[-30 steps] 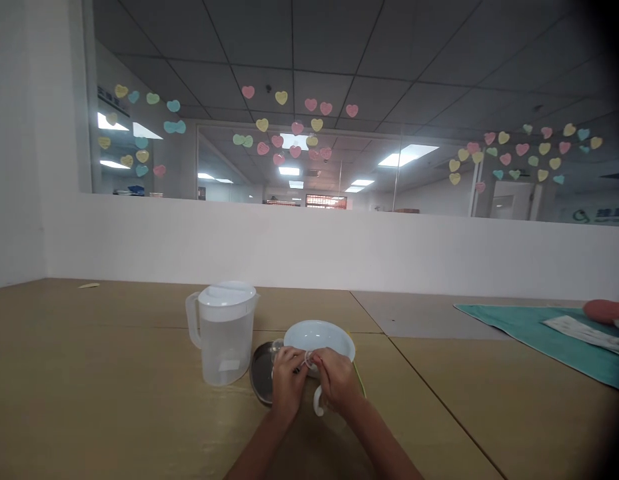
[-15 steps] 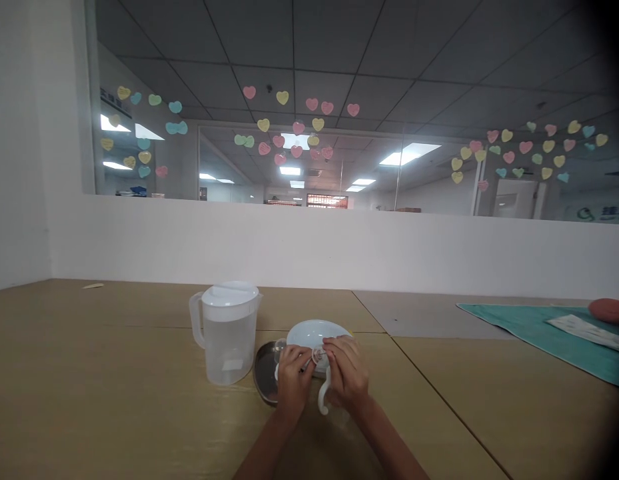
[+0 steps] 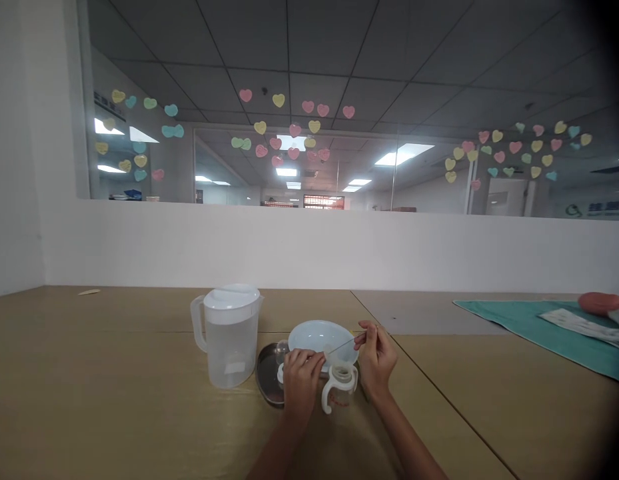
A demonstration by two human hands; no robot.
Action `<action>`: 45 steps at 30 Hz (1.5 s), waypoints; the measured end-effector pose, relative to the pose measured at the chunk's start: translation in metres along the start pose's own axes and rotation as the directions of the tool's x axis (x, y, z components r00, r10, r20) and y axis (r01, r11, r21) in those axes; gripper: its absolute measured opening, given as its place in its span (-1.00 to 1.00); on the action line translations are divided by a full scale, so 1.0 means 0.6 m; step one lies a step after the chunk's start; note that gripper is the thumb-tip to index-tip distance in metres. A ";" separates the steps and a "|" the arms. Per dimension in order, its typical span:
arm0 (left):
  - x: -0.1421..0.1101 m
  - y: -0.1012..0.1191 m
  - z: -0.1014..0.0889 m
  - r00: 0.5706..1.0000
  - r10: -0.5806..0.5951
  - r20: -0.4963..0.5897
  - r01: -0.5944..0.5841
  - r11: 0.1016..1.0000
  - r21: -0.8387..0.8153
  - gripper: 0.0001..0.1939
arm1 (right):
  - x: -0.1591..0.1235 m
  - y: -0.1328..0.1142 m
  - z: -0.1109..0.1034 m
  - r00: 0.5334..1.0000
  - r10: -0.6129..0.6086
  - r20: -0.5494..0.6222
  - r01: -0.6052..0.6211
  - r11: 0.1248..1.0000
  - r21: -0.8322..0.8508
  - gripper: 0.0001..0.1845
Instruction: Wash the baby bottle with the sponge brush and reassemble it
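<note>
Thin rod (image 3: 342,346), slanting near the white bowl (image 3: 312,333), gripped in right fingers (image 3: 372,333); unclear whether anything sits in left fingers (image 3: 305,361). Probably light, springy, bendable; best pinched mid-shaft.

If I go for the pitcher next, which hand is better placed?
Left, probably: your left hand is nearer the pitcher. Your right hand is farther over, right of the handled bottle, and pinches a thin rod.
</note>
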State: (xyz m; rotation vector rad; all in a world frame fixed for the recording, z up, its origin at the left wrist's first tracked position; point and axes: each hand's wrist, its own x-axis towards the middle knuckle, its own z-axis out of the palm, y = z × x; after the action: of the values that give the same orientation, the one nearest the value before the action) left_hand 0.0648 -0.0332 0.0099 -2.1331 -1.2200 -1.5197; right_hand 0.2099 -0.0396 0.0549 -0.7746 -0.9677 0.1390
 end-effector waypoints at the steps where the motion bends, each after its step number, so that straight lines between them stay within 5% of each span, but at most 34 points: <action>1: 0.000 -0.001 0.001 1.000 0.014 0.000 -0.014 1.000 0.011 -0.85 | 0.000 0.000 0.001 0.999 0.033 -0.006 -0.033 0.999 0.015 -0.60; 6: -0.004 -0.013 0.005 0.997 0.072 0.020 -0.073 0.994 0.077 -0.83 | 0.020 0.004 -0.006 0.986 0.149 -0.076 -0.142 0.986 0.088 -0.58; 11: -0.007 -0.036 -0.003 0.999 0.035 0.024 -0.037 0.993 0.108 -0.80 | 0.059 0.049 -0.032 0.927 0.211 -0.311 -0.155 0.969 0.194 -0.60; 16: -0.004 -0.044 -0.011 0.999 -0.025 0.048 0.019 0.993 0.116 -0.80 | 0.044 0.111 -0.031 0.954 0.281 -0.106 -0.284 0.959 -0.008 -0.63; 23: -0.001 -0.050 -0.010 0.994 -0.107 0.021 0.104 0.990 0.099 -0.80 | 0.022 0.140 -0.032 0.961 0.189 0.202 -0.051 0.839 -0.541 -0.71; 34: 0.003 -0.069 -0.001 0.988 -0.149 -0.034 0.149 0.989 0.009 -0.78 | 0.024 0.139 -0.033 0.969 0.020 0.247 0.090 0.901 -0.424 -0.81; 45: 0.022 -0.052 -0.021 0.991 -0.130 -0.005 0.130 0.990 0.061 -0.75 | 0.027 0.136 -0.036 0.980 0.089 0.178 0.006 0.881 -0.473 -0.84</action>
State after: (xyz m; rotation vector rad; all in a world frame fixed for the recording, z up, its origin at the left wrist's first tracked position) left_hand 0.0345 -0.0154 0.0187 -2.0502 -1.4122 -1.5133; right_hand 0.2546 0.0154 0.0060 -1.2508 -1.1917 0.0127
